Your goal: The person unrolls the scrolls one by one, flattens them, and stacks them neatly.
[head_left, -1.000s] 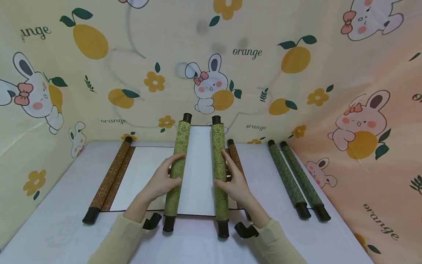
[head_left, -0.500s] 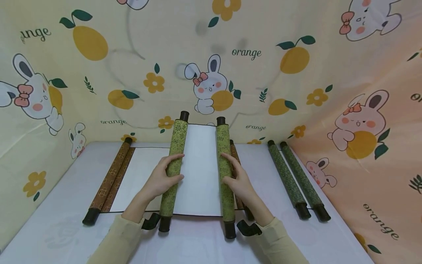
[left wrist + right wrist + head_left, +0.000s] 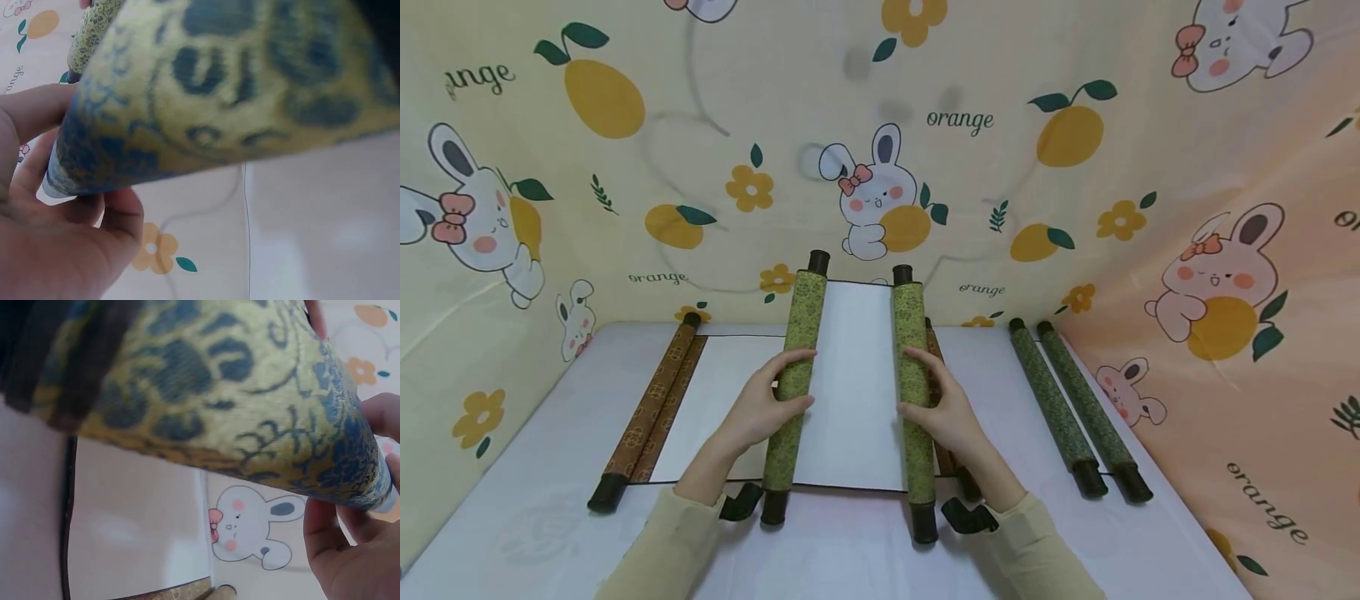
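Observation:
I hold a yellow-green patterned scroll above the table, part unrolled, with a white sheet (image 3: 853,383) stretched between its two rolls. My left hand (image 3: 766,403) grips the left roll (image 3: 793,377) at its middle. My right hand (image 3: 942,406) grips the right roll (image 3: 912,392). Each wrist view is filled by its roll: the left roll (image 3: 237,81) lies across the left hand (image 3: 56,237), and the right roll (image 3: 206,387) lies over the right hand (image 3: 356,550). Black end caps (image 3: 773,507) stick out at the near ends.
Under the held scroll a brown scroll (image 3: 655,400) lies unrolled on the white table (image 3: 535,517), its white sheet (image 3: 718,392) showing at the left. Two dark green rolled scrolls (image 3: 1067,400) lie at the right. Cartoon-printed cloth walls (image 3: 970,125) enclose the table on three sides.
The two rolls have moved apart since the earliest frame, showing a wider strip of white sheet. Both hands keep their grip; little differs over the last half second.

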`<action>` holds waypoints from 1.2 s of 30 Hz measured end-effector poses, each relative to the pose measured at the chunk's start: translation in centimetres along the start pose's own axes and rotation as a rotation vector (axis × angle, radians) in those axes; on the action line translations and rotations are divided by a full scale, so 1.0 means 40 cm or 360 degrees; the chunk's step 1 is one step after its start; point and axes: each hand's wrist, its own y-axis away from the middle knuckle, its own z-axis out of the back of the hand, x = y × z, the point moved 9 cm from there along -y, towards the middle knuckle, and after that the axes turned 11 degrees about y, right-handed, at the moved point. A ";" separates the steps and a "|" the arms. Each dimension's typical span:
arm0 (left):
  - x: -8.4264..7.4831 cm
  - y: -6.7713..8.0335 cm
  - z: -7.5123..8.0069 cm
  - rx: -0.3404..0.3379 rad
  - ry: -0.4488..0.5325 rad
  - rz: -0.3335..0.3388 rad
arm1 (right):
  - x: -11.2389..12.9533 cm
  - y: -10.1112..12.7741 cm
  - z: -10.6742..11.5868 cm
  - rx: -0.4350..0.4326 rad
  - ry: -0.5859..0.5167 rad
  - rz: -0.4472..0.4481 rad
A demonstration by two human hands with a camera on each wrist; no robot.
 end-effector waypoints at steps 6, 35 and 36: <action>0.003 0.003 0.009 0.0004 -0.0029 -0.0013 | -0.001 0.000 0.012 0.0023 -0.0077 -0.0048; 0.010 0.008 0.055 -0.0054 -0.0045 0.0094 | -0.024 -0.004 0.048 0.0014 -0.0084 -0.0070; 0.009 0.008 0.056 -0.0058 -0.0041 0.0083 | -0.022 -0.004 0.049 0.0010 -0.0081 -0.0061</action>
